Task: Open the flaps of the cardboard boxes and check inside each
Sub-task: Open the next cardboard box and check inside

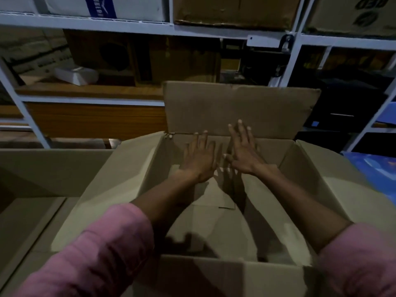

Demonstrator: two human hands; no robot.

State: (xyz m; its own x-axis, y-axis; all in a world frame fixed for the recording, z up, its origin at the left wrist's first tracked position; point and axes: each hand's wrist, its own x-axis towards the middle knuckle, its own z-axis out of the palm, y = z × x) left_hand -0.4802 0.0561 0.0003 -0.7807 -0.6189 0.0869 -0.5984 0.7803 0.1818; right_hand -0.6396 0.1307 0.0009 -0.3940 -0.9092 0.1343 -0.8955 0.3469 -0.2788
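A large brown cardboard box [300, 168] stands open in front of me, its inside bare down to the folded bottom. Its far flap [240, 108] stands upright, and the left flap [107, 189] and right flap [353, 189] lie folded outward. My left hand [200, 157] reaches in with straight, spread fingers whose tips lie at the fold of the far flap. My right hand [244, 146] is beside it, fingers straight and spread against the lower part of the far flap. Both arms wear pink sleeves.
A second open cardboard box [32, 168] stands on my left, touching the first. Behind are white metal shelves [90, 22] loaded with cardboard boxes and dark items. Something blue [372, 166] lies at the right edge.
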